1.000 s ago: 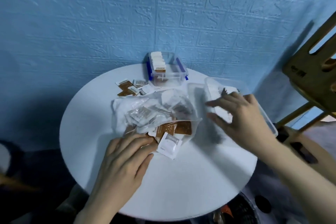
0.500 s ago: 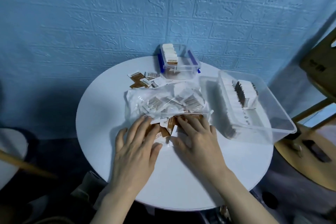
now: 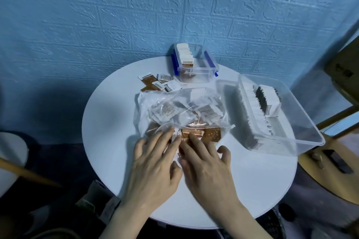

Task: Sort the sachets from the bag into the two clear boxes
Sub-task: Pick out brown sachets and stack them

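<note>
A clear plastic bag (image 3: 180, 110) full of white and brown sachets lies in the middle of the round white table (image 3: 108, 122). At its open near edge lie loose brown sachets (image 3: 210, 135). My left hand (image 3: 153, 163) and my right hand (image 3: 206, 165) lie side by side, palms down, fingers straight and spread, touching the sachets at the bag's mouth. A small clear box with blue clips (image 3: 202, 72) holds a row of white sachets at the back. A large clear box (image 3: 291, 122) with rows of sachets stands at the right.
Several loose sachets (image 3: 155, 83) lie behind the bag at the back left. A wooden chair (image 3: 334, 161) stands close to the table's right side. A blue textured wall (image 3: 136, 15) rises right behind the table. A white stool (image 3: 11, 153) sits at the left.
My right hand left the large box and came down beside my left hand at the bag's mouth. Both hands have since slid slightly over the sachets there.
</note>
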A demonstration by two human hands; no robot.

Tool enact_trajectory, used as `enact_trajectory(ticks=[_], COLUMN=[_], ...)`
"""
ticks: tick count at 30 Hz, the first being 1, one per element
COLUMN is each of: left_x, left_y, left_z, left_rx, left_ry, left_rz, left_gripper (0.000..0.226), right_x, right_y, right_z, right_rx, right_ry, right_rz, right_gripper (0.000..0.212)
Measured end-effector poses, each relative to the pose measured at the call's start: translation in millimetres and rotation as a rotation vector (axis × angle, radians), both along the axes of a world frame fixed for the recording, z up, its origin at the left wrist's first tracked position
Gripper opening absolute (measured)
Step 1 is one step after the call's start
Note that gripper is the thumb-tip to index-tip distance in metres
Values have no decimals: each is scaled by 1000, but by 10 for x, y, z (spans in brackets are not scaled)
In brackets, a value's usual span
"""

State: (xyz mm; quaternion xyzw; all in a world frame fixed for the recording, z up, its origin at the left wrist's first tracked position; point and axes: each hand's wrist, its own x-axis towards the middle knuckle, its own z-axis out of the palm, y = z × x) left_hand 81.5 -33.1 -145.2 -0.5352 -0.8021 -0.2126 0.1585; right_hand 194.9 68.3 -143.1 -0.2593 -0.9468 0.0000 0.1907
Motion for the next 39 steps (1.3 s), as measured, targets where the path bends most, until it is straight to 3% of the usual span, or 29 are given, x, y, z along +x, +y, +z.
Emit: enact_trajectory(ticks=[5,9,16,20,26,31,39], left_x=[-28,-118,-105,-2,104,220,240], left_y=[147,219,168,49,-103,-168,-249], left_z=[148,161,-64,-99,-103,-3,-51], left_rx=[108,-13,-200,-194,-136,28,1], left_ry=[55,28,-27,-2,-11,-21,-117], left_rz=[-46,102,35,-15,2,-110,-247], left_gripper=[36,44,61,61,55,41,33], right_x=[50,96,135,164,433,707,773], right_y=[97,308,454,446,271,102,452], right_z=[58,59,12,-21,164,32,49], right_rx=[-114,-223,-347,-351,-318,-290,-238], right_ry=[115,176,65,85,331,80,117], right_rz=[22,-53,37,62,91,139,-17], right_gripper=[42,56,74,70,55,82,57])
